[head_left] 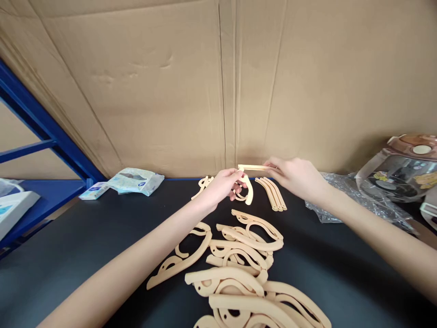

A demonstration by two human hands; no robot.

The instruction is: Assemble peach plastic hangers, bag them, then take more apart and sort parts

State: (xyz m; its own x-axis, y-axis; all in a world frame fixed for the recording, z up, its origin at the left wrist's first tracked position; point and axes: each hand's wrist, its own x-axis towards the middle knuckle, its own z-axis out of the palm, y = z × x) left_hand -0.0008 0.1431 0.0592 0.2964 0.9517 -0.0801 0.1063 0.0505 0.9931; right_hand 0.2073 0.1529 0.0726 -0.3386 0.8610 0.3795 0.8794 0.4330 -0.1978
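Writing: packet (135, 182) and box (94, 191) at left bear print too small to read; the packet shows a small dark-blue mark.
Jug (384, 177): clear, rounded, brown see-through lid with pale round button, cartoon pictures on its side.
Wrap (326, 216): crinkled clear plastic, beside the jug.
Backdrop: creased brown cardboard (164, 100).
Table (327, 273): smooth, black.
Left hand (226, 186): pinches a cream, curved hanger (250, 192) above the table's far edge.
Right hand (295, 176): pinches the right end of a slim, straight-looking strip (254, 167), its other end at the left fingertips.
Loose arms (273, 195): three, curved, side by side beneath the right hand.
Pile (239, 274): smooth, folded cream hangers, overlapping, nearer the camera.
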